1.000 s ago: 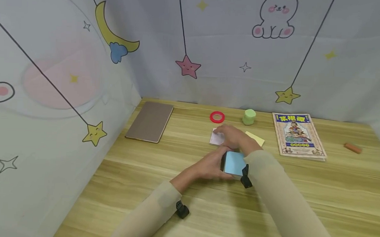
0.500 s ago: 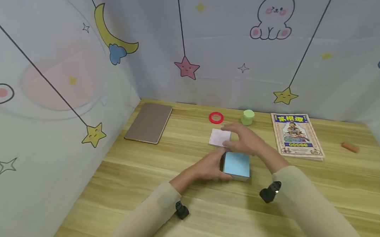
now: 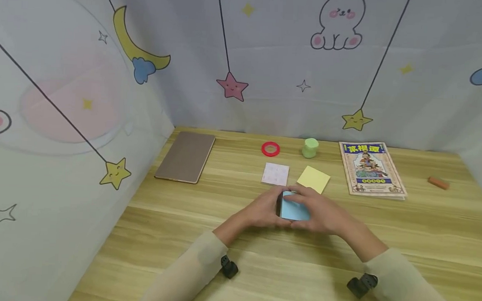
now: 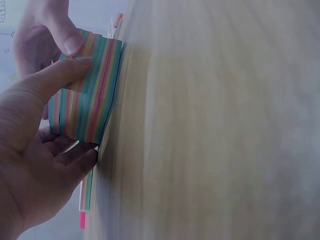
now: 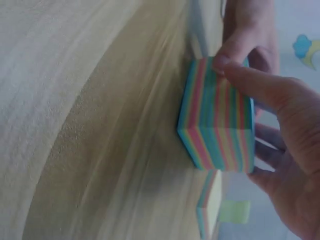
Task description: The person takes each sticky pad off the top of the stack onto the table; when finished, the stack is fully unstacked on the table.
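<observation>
A thick block of sticky notes (image 3: 295, 210) with a light blue top sits near the middle of the table, between both hands. Its sides show pink, green, yellow and blue stripes in the wrist views, the layers slightly uneven in the left one. My left hand (image 3: 262, 210) grips the block's left side, the thumb on the near face (image 4: 77, 105). On the right side my right hand (image 3: 325, 213) holds it too, one finger lying over the blue top; its thumb presses the near face (image 5: 215, 107) beside the left thumb. Both hands partly cover the block.
Just behind are a yellow note pad (image 3: 314, 178) and a pale patterned pad (image 3: 275, 174). Farther back lie a red ring (image 3: 264, 150) and a green cylinder (image 3: 310, 148). A brown notebook (image 3: 186, 157) is left; a booklet (image 3: 371, 172) and an orange-brown piece (image 3: 439, 182) are right.
My right hand has drawn back from over the pale pad and come down onto the block's right side, uncovering the yellow pad. My left hand keeps its hold on the block.
</observation>
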A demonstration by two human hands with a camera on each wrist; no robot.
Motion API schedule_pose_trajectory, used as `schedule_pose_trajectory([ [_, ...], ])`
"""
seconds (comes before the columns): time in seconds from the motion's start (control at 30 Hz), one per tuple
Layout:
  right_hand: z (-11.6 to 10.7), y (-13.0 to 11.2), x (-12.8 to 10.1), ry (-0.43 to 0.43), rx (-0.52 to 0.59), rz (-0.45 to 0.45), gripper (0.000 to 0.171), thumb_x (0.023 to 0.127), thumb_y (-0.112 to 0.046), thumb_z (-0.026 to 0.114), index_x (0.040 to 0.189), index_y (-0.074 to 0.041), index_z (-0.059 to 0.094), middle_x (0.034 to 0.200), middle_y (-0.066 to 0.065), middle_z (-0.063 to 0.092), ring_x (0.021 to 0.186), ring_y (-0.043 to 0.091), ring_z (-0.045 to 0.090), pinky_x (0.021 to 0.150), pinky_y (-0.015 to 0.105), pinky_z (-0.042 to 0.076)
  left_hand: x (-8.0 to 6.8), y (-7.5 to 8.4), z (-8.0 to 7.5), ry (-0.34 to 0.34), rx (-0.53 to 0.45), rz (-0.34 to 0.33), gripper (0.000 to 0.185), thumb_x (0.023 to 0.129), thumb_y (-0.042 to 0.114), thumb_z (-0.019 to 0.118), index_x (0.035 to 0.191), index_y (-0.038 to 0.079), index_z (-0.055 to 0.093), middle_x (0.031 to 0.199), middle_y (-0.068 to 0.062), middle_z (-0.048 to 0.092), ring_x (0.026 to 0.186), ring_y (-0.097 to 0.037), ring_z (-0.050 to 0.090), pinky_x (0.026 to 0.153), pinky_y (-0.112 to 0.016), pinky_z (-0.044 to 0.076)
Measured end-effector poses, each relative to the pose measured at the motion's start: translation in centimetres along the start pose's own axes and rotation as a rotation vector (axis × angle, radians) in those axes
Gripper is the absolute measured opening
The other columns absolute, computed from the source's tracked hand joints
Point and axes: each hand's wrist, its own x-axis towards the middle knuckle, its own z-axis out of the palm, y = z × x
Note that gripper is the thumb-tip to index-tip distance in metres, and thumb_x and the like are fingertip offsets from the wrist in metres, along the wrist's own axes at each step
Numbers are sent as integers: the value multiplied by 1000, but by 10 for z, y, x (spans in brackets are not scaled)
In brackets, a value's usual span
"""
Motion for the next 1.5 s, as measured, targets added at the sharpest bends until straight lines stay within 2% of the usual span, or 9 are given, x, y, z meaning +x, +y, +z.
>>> schedule_pose_trajectory([
  [0.1, 2, 0, 1, 19, -24, -8, 66, 78, -31, 84, 135, -10, 59, 146, 11, 44, 129, 33, 45, 96, 47, 47, 0, 0, 0, 1, 10, -9, 91, 76, 38, 85, 146, 10, 34, 138, -3, 46, 118, -11, 47, 102, -26, 39],
  [0.6, 0, -1, -2, 29, -113, 75, 67, 76, -37, 84, 134, -12, 60, 138, 15, 51, 122, 33, 51, 91, 47, 50, 1, 2, 3, 22, 24, -55, 87, 72, 31, 89, 139, 6, 40, 126, -5, 52, 109, -13, 52, 95, -24, 43],
  [0.73, -7, 5, -13, 75, -90, 127, 67, 75, -37, 85, 133, -14, 60, 133, 14, 54, 116, 31, 54, 89, 48, 50, 1, 3, 3, 12, 27, -58, 88, 72, 30, 89, 141, 5, 39, 126, -5, 52, 110, -17, 53, 94, -24, 43],
  [0.9, -18, 25, -37, 142, -31, 173, 66, 76, -37, 84, 133, -14, 60, 131, 14, 56, 118, 35, 53, 91, 53, 47, 0, 3, 3, 13, 18, -68, 89, 72, 30, 89, 141, 5, 39, 126, -5, 51, 112, -20, 52, 96, -26, 43],
  [1.13, -22, 57, -73, 152, -71, 246, 67, 77, -36, 84, 133, -8, 59, 132, 19, 54, 107, 35, 55, 78, 46, 47, -1, 3, 2, 16, 25, -82, 90, 73, 30, 88, 143, 4, 38, 132, -7, 50, 116, -16, 49, 102, -30, 40],
  [1.27, -18, 70, -87, 139, -103, 272, 68, 76, -36, 84, 132, -5, 60, 133, 23, 53, 112, 41, 53, 85, 54, 47, -1, 3, 1, 21, 26, -84, 89, 73, 30, 88, 143, 5, 38, 133, -7, 50, 117, -16, 49, 102, -30, 40],
  [1.37, -14, 76, -94, 135, -114, 281, 67, 76, -37, 83, 131, -5, 60, 135, 26, 50, 121, 47, 47, 93, 62, 41, -1, 3, 2, 22, 35, -82, 89, 73, 31, 88, 143, 5, 38, 133, -7, 49, 117, -15, 48, 102, -29, 40],
  [1.5, -9, 79, -97, 151, -127, 263, 64, 77, -36, 83, 129, -5, 62, 136, 25, 50, 124, 48, 44, 96, 63, 39, -1, 2, 2, 14, 45, -80, 90, 74, 33, 87, 143, 5, 38, 134, -7, 49, 119, -15, 47, 103, -29, 39],
])
